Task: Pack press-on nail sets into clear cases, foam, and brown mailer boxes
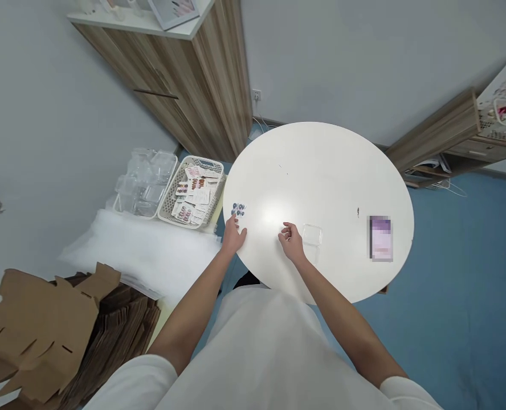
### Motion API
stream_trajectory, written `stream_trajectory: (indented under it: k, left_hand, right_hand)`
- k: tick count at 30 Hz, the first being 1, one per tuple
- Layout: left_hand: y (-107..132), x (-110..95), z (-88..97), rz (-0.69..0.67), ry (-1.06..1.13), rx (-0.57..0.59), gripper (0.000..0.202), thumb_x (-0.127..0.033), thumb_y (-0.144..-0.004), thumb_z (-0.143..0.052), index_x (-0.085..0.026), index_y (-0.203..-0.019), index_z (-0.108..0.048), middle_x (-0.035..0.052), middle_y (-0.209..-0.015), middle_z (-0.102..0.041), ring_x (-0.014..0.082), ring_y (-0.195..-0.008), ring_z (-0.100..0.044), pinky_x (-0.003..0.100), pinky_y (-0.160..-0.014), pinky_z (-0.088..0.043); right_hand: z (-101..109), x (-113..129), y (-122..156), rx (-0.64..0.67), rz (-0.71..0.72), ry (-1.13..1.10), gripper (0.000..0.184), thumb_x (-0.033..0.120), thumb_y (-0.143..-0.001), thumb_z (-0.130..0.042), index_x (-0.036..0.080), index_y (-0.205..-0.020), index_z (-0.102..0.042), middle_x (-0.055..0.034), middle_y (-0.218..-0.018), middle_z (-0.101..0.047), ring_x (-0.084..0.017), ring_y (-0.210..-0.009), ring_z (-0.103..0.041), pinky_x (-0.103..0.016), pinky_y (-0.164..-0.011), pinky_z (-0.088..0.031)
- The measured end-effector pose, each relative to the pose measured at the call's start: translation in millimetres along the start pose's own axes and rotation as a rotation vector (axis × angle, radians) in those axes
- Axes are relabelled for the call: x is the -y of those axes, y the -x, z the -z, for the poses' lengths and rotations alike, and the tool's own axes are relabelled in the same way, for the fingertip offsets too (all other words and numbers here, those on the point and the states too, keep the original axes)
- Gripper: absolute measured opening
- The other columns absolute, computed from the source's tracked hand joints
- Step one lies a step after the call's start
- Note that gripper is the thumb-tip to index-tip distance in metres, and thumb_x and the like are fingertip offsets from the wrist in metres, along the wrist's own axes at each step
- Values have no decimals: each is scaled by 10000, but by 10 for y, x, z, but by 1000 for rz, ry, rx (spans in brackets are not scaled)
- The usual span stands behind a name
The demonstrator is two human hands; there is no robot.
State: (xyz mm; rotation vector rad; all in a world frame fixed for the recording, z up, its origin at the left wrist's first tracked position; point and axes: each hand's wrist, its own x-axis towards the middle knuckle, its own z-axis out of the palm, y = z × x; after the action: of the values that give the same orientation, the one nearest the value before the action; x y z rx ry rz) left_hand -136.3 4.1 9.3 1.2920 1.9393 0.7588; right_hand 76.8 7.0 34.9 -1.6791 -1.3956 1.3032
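A small card of dark blue press-on nails [238, 209] lies near the left edge of the round white table. My left hand [233, 234] is at the card's lower edge, its fingertips touching or just over it, thumb spread away from the fingers. Over the front middle of the table is my right hand [292, 241], with loosely bent fingers held apart and nothing visible in them. Just right of that hand rests a clear plastic box [312, 234], its lid folded open toward me.
The white table [321, 154] also bears a phone with a blurred screen [381, 239] and a small dark item [358, 212]. To the left stand a basket of nail cards [194, 196], a basket of clear boxes [148, 182], white foam sheets [146, 245] and flattened cardboard boxes [43, 330].
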Motion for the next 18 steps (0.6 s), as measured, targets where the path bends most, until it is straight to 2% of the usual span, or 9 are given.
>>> stream_trajectory:
  k: [2,4,9,14,18]
  left_hand:
    - [-206,96,201,-14,-66,6,640,-255,-705,-561,-155,-1281,-299,116,-1110,-435,167,-841,-498,330,-781,-411]
    - [-381,149,321,-24,-102,50,664,-246,-698,-574,-156,-1290,-286,112,-1095,-447,168,-813,-508,342,-804,-400]
    - [-666,163,399,-24,-225,163,741,-250,-685,-598,-157,-1320,-228,133,-1117,-438,241,-957,-487,356,-810,-385]
    - [-784,160,427,-6,-358,323,780,-281,-692,-599,-208,-1343,-176,114,-1127,-432,236,-970,-491,313,-748,-403]
    - [-841,185,457,-46,-395,375,768,-276,-704,-591,-209,-1348,-178,96,-1066,-464,219,-919,-506,289,-714,-406]
  right_hand:
    - [-249,79,-139,45,-1,51,402,290,-704,-477,222,-1099,-442,-27,-913,-528,-144,-729,-489,-326,-714,-443]
    - [-489,143,-274,83,19,108,401,287,-704,-487,218,-1096,-449,-38,-941,-526,-158,-785,-495,-336,-749,-437]
    - [-967,270,-576,102,80,332,430,280,-726,-509,200,-1142,-436,-84,-1066,-495,-207,-970,-456,-361,-856,-378]
    - [-1202,340,-770,119,28,626,588,314,-713,-567,222,-1250,-344,-90,-1118,-455,-241,-1035,-405,-361,-844,-346]
    - [-1267,365,-836,122,-8,720,602,336,-720,-577,241,-1262,-334,-83,-1093,-461,-237,-1007,-412,-344,-811,-336]
